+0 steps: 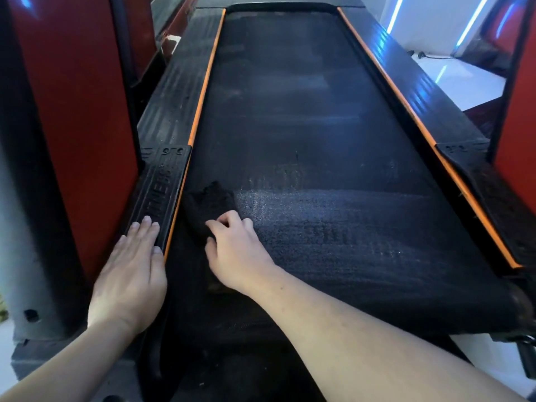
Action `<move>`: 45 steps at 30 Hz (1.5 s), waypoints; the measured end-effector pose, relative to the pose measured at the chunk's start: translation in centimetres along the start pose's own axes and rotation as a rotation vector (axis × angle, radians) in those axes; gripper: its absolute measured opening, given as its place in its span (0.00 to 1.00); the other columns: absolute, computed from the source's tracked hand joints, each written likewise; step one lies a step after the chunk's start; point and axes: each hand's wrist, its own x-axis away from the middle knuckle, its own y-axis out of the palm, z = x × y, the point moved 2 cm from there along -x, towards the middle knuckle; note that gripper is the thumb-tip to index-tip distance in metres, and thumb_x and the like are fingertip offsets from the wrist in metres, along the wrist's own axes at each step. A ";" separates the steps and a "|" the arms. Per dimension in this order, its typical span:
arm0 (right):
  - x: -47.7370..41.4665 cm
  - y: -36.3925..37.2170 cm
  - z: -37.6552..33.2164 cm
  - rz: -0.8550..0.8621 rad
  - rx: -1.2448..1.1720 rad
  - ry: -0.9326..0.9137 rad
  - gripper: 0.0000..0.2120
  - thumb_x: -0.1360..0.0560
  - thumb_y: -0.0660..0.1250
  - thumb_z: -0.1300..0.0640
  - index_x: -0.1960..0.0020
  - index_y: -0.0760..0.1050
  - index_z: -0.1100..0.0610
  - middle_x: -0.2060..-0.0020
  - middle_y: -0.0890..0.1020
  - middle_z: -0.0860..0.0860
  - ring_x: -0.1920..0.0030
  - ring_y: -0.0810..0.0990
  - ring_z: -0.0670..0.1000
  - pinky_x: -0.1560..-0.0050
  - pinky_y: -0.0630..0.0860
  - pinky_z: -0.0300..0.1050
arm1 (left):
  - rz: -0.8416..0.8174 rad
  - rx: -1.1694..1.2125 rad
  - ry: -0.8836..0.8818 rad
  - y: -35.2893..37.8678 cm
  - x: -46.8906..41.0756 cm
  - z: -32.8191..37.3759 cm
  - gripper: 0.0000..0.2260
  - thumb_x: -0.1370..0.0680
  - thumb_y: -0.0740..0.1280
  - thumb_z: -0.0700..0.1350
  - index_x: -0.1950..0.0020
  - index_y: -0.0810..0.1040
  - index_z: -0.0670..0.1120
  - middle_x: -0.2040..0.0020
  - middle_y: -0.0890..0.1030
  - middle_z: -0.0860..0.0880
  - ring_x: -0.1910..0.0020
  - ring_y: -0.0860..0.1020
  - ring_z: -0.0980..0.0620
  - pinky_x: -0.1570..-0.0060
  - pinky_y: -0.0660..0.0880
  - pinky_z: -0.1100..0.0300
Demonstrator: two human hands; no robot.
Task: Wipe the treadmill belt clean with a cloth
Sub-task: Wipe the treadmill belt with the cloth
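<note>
Nearest me, the person's left hand (pixel 130 274) lay flat, fingers straight, on the black side rail (pixel 161 184) just left of the treadmill belt (pixel 319 134), while the right hand's (pixel 236 250) curled fingers gripped a dark cloth (pixel 207 206) lying on the belt by its left edge. Right of the cloth the belt showed a pale, streaky band; orange strips (pixel 203 91) edged both its sides and red uprights (pixel 75 111) flanked it. Past the belt's far right side lay glossy white floor (pixel 458 82).
</note>
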 end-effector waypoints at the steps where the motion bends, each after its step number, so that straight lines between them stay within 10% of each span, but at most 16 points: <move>1: 0.2 -0.5 0.7 0.013 0.005 0.009 0.20 0.18 0.58 0.52 0.27 0.69 0.55 0.37 0.68 0.51 0.41 0.67 0.57 0.39 0.73 0.55 | -0.001 0.000 0.004 0.0 0.0 0.0 0.27 0.20 0.46 0.51 0.21 0.60 0.46 0.20 0.56 0.55 0.22 0.49 0.61 0.25 0.41 0.67; 29: 13.2 -21.9 26.3 0.215 0.423 0.625 0.19 0.20 0.63 0.55 0.30 0.74 0.57 0.37 0.73 0.59 0.42 0.74 0.67 0.37 0.71 0.57 | 0.011 -0.009 0.025 0.6 -0.1 -0.3 0.31 0.22 0.44 0.54 0.21 0.60 0.45 0.20 0.56 0.54 0.22 0.49 0.61 0.22 0.45 0.57; 37: 12.2 -22.3 25.4 0.219 0.353 0.613 0.19 0.20 0.60 0.57 0.29 0.72 0.58 0.34 0.71 0.56 0.35 0.68 0.62 0.34 0.69 0.57 | 0.022 -0.287 0.112 0.9 -1.5 1.5 0.27 0.20 0.49 0.50 0.29 0.70 0.35 0.30 0.70 0.34 0.33 0.68 0.32 0.36 0.67 0.35; 45: 9.0 -19.6 25.1 0.280 0.332 0.501 0.20 0.19 0.60 0.52 0.28 0.69 0.54 0.35 0.69 0.54 0.39 0.70 0.61 0.35 0.69 0.55 | -0.041 -0.104 0.202 6.7 -5.1 10.0 0.26 0.16 0.50 0.52 0.21 0.57 0.40 0.20 0.55 0.44 0.21 0.51 0.47 0.22 0.45 0.52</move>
